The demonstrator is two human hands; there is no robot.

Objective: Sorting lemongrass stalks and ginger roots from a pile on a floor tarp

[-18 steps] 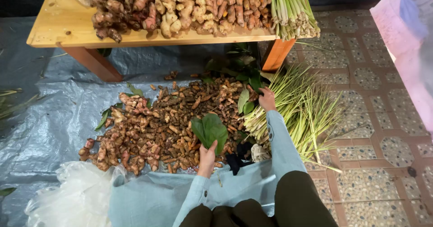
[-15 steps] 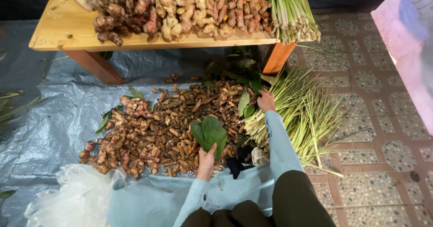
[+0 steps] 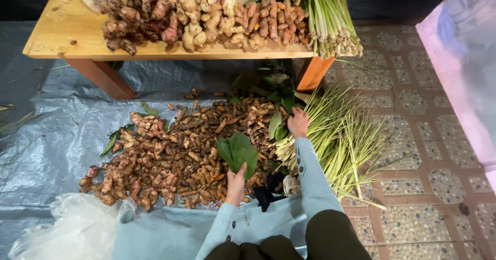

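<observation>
My left hand [image 3: 235,183] holds a bunch of broad green leaves [image 3: 238,151] upright above a pile of brown and orange roots [image 3: 175,156] spread on a grey tarp [image 3: 57,136]. My right hand [image 3: 298,122] reaches forward onto more green leaves [image 3: 278,125] at the pile's right edge, beside a heap of lemongrass stalks [image 3: 341,136]; its fingers are curled on the leaves. Both sleeves are light blue.
A low wooden table [image 3: 67,33] stands beyond the pile, loaded with ginger-like roots [image 3: 201,17] and bundled lemongrass [image 3: 330,22]. A clear plastic bag [image 3: 67,229] lies at lower left. Patterned floor tiles [image 3: 429,136] run to the right. A pink sheet [image 3: 465,74] hangs at the right edge.
My right hand has shifted slightly on the leaves by the lemongrass. The left hand keeps its leaf bunch in the same place.
</observation>
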